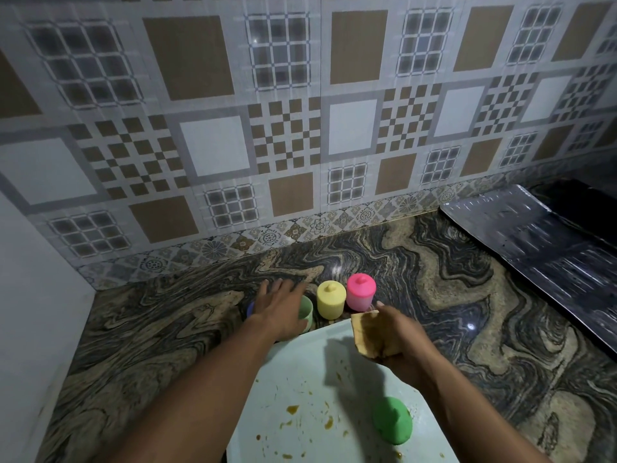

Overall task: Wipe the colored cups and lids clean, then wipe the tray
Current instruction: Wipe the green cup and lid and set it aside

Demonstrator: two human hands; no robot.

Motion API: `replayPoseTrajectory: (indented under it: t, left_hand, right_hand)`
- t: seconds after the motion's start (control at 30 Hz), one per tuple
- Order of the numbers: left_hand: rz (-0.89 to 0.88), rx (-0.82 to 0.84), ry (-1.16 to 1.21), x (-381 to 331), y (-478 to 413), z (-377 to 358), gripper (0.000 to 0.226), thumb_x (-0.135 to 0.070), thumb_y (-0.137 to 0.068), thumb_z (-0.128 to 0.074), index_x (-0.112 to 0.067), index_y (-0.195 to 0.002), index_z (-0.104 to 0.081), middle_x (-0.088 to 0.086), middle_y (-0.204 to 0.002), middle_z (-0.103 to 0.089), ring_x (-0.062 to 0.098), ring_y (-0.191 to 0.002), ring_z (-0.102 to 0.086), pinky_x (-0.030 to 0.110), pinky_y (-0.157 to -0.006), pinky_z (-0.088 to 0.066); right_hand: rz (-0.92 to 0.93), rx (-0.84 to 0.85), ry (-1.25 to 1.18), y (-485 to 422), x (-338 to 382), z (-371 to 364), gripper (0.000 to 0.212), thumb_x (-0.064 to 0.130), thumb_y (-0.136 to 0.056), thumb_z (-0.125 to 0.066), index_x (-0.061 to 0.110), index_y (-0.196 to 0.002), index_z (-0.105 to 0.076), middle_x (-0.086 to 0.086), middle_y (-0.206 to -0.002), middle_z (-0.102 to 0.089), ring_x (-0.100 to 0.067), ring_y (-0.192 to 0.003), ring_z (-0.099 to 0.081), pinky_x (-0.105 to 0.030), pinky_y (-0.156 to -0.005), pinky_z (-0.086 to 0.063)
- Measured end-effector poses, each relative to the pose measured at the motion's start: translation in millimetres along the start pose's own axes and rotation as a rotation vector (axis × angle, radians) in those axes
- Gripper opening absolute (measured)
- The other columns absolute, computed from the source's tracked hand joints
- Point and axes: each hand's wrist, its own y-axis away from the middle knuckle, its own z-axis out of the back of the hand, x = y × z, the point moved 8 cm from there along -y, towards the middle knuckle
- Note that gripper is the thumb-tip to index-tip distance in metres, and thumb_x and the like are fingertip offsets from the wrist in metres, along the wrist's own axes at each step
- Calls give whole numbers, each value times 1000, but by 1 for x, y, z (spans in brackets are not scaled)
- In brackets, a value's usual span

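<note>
A pale tray (pixel 300 369) smeared with brown stains lies on the marbled counter in front of me, with a green lid (pixel 394 419) on its right side. Behind the tray stand a lidless green cup (pixel 306 310), a yellow cup (pixel 330 300) with its lid on and a pink cup (pixel 360 292) with its lid on. My left hand (pixel 283 305) hovers with straight fingers over the green cup, partly hiding it. A blue thing (pixel 250 308) peeks out to the left of that hand. My right hand (pixel 400 342) grips a stained sponge (pixel 365 332) above the tray.
The marbled stone counter (pixel 434 279) runs to a patterned tiled wall (pixel 300 128) at the back. A white wall (pixel 33 312) closes off the left side. A dark shiny sheet (pixel 534 235) lies on the counter at the far right.
</note>
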Motion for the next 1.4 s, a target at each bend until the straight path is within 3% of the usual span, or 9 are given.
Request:
replayPoseTrajectory:
  t: [0.23, 0.4, 0.53, 0.63, 0.8, 1.03, 1.23, 1.33, 1.4]
  left_hand:
    - [-152, -294, 128, -39, 23, 37, 52, -46, -89, -61, -30, -136, -47, -2, -134, -48, 23, -127, -42, 41, -103, -34]
    - [-320, -114, 317, -96, 47, 24, 25, -39, -89, -62, -27, -110, -65, -5, -106, -67, 21, -104, -62, 40, -88, -51]
    - [-442, 35, 263, -142, 68, -4, 29, -37, -88, -63, -33, -116, -64, -11, -106, -65, 17, -103, -59, 37, -84, -51]
    - [-507, 103, 210, -167, 81, -17, 34, -38, -87, -63, -36, -121, -62, -10, -109, -64, 18, -106, -58, 38, -84, -51]
    - [-409, 105, 71, -181, 83, -32, 50, -63, -78, -67, -28, -113, -67, -2, -108, -70, 26, -101, -63, 37, -80, -50]
    - [-248, 58, 82, -170, 88, -36, 28, -40, -86, -64, -17, -73, -54, 9, -77, -57, 32, -75, -53, 34, -66, -39]
    - [-119, -195, 293, -142, 75, -7, 32, -45, -82, -58, -19, -96, -73, 2, -95, -74, 28, -96, -65, 34, -79, -51]
    - [-67, -338, 435, -132, 74, 14, 29, -44, -79, -61, -20, -90, -74, -1, -88, -75, 24, -88, -67, 33, -74, -52]
    - [-33, -403, 539, -124, 73, 24, 26, -42, -77, -63, -19, -83, -73, 1, -81, -74, 23, -80, -68, 36, -67, -54]
  right_hand:
    - [-32, -35, -61, 15, 0, 24, 36, 42, -95, -56, 7, -100, -66, -13, -86, -66, -28, -72, -58, -43, -75, -51]
    - [-12, -70, -96, 30, 2, 48, 40, 47, -94, -53, 10, -100, -64, -12, -86, -68, -28, -71, -60, -40, -74, -50]
    - [7, -150, -117, 44, -1, 77, 39, 53, -80, -67, 15, -87, -65, -10, -80, -63, -27, -67, -55, -44, -74, -48]
    - [17, -178, -113, 57, -4, 91, 21, 35, -89, -64, 14, -90, -64, -9, -78, -62, -23, -67, -57, -42, -72, -51]
    - [64, -295, 22, 59, -11, 116, 9, 2, -89, -52, 5, -83, -58, -12, -62, -52, -25, -56, -53, -46, -65, -54]
    - [225, -288, 283, 65, -6, 101, 29, -5, -94, -44, 5, -82, -68, -18, -76, -69, -32, -70, -66, -54, -72, -60]
    - [742, -258, 834, 75, 14, 72, 52, -4, -70, -51, 31, -103, -71, 16, -89, -73, -10, -81, -66, -31, -74, -53]
    - [1038, -292, 1002, 93, 22, 45, 68, -12, -60, -52, 19, -118, -69, 7, -113, -69, -10, -101, -61, -15, -89, -42]
    - [1157, -277, 1104, 95, 16, 29, 67, -12, -58, -57, 14, -118, -70, -1, -121, -68, -16, -108, -61, -18, -96, -42]
